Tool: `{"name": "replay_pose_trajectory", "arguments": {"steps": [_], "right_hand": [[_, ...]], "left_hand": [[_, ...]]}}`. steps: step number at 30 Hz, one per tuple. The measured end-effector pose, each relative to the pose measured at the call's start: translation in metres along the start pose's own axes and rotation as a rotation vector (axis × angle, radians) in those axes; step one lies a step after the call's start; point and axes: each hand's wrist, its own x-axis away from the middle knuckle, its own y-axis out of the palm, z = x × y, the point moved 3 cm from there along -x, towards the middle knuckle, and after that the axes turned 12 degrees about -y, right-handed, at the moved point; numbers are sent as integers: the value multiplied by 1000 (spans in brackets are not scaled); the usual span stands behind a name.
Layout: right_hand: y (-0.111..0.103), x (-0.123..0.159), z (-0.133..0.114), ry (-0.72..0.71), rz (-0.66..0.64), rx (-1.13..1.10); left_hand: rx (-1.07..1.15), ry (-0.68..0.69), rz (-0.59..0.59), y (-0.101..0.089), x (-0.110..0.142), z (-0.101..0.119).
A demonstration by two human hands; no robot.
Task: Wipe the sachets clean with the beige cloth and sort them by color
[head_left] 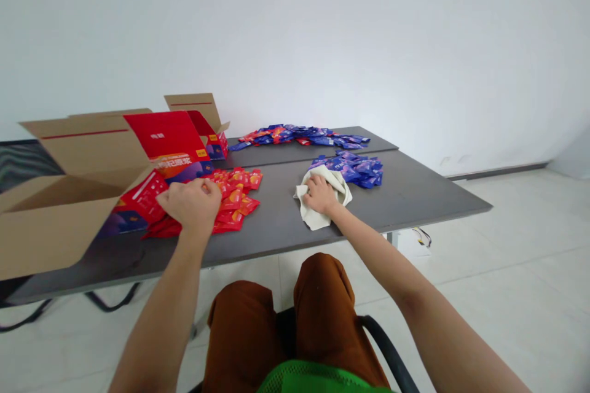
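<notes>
My left hand point(193, 204) is closed in a fist above a pile of red sachets point(234, 196). A bit of red shows by its fingers, but whether it is a sachet in the grip cannot be made out. My right hand point(319, 195) rests with bent fingers on a crumpled cream cloth point(316, 219), gripping it against the dark grey table point(281, 209). Just behind the cloth lies a pile of blue-purple sachets point(364, 171), close to its edge.
An open cardboard box point(69, 215) stands at the left, flaps spread. Behind it are a red printed box point(168, 144) and another open box point(216, 144). Mixed red and blue sachets point(299, 134) form a long heap at the back, before the white wall point(369, 31).
</notes>
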Motion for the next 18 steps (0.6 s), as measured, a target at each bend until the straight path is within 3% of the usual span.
{"name": "replay_pose_trajectory", "arguments": {"steps": [3,6,11,18], "right_hand": [[2,14,-10,134,28,43],[4,29,-22,202,-35,16],[-8,51,-39,105,-126,-84],[-27,65,-44,-6,-178,-263]], "left_hand": [[54,119,-64,9,11,45],[92,244,-151,30,24,91],[92,447,-276,78,42,152],[21,790,-434,137,45,208]]}}
